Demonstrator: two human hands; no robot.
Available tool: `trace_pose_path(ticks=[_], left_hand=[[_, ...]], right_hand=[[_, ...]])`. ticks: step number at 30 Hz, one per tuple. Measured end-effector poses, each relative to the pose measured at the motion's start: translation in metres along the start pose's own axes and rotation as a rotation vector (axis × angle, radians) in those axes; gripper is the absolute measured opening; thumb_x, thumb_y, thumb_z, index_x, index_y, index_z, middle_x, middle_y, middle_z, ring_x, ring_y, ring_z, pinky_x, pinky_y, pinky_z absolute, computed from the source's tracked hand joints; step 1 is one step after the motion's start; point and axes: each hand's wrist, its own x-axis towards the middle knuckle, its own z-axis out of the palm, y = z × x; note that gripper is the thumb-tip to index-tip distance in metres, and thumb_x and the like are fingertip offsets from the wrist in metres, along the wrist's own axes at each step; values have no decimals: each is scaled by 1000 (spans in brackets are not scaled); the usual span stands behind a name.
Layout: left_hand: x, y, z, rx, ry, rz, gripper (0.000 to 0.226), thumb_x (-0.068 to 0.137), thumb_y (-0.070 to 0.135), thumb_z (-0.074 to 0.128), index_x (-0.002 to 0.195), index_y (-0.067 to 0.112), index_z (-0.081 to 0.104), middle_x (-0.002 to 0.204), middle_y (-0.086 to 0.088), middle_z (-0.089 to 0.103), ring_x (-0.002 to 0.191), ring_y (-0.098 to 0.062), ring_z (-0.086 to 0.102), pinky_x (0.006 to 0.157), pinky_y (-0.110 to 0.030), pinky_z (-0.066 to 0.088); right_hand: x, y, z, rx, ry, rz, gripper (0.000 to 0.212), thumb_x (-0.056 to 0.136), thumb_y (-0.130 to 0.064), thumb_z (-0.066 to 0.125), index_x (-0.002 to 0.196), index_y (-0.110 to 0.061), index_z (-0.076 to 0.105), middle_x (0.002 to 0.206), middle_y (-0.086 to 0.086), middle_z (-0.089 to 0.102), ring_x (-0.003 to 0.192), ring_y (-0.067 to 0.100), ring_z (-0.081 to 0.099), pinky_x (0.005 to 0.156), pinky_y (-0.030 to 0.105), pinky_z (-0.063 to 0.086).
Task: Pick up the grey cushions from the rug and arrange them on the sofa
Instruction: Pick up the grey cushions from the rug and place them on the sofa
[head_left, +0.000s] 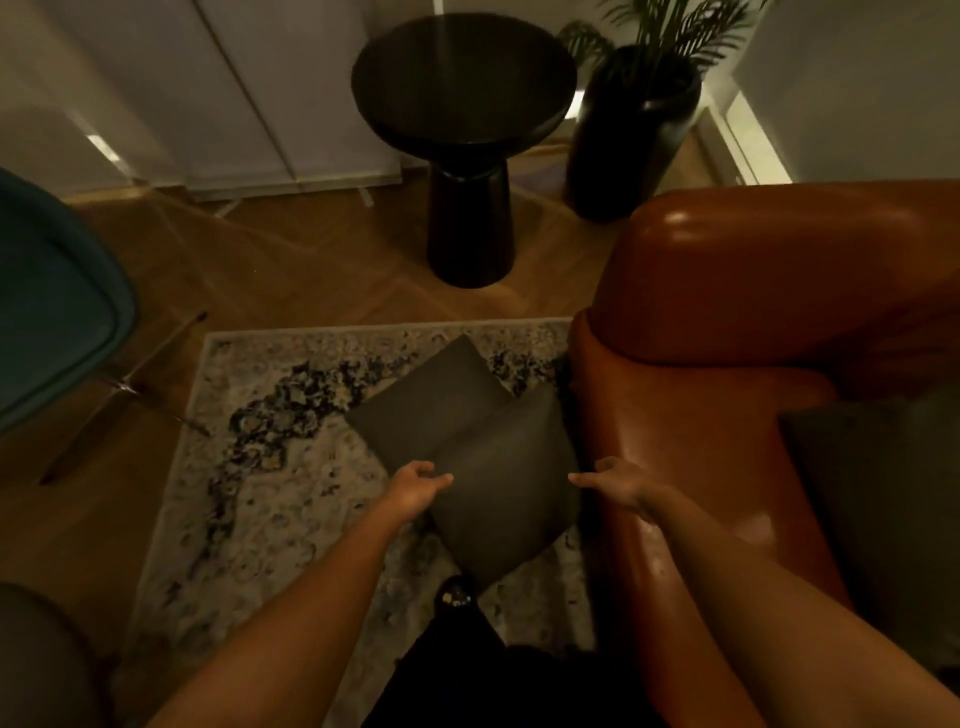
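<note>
Two grey cushions lie overlapping on the patterned rug (270, 488), against the brown leather sofa (717, 426). The near cushion (506, 488) rests partly on top of the far cushion (431, 400). My left hand (415, 488) is at the near cushion's left edge, fingers curled against it. My right hand (618, 486) is at its right edge beside the sofa's arm, fingers apart and pointing left. Whether either hand grips the cushion I cannot tell. A third grey cushion (878, 488) lies on the sofa seat at the right.
A black round side table (465, 93) stands on the wood floor beyond the rug. A black planter with a palm (634, 135) is behind the sofa's arm. A teal chair (57, 301) with metal legs is at the left. My dark-clothed leg and foot (457, 597) are on the rug.
</note>
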Motion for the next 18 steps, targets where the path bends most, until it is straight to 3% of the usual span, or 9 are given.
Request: trace_pose_path(ticks=[5,10,18], left_hand=[[24,-9,11,-9,-45,-73,53,88,15,64,135,0,43,135,-13,50,124,-28,49,94,-25,39],[53,-34,30,-81,-67,-165,60,83,15,71,134,0,44,133,-13,53,119,-28,54,103,-37,43],[92,-60,51,-208,-32,-293,47,85,4,65,128,-8,50,131,-19,54,118,-34,55,88,-34,45]], right_hand=[[19,8,2,-7,-16,48,75,93,-33,60,150,-2,23,155,14,28,140,30,33,105,34,34],[51,10,1,-8,-28,80,75,92,-25,62,149,1,22,155,14,28,139,29,34,103,30,34],[129,24,8,-89,-76,105,82,84,-33,71,148,-4,28,150,12,38,132,29,44,101,31,40]])
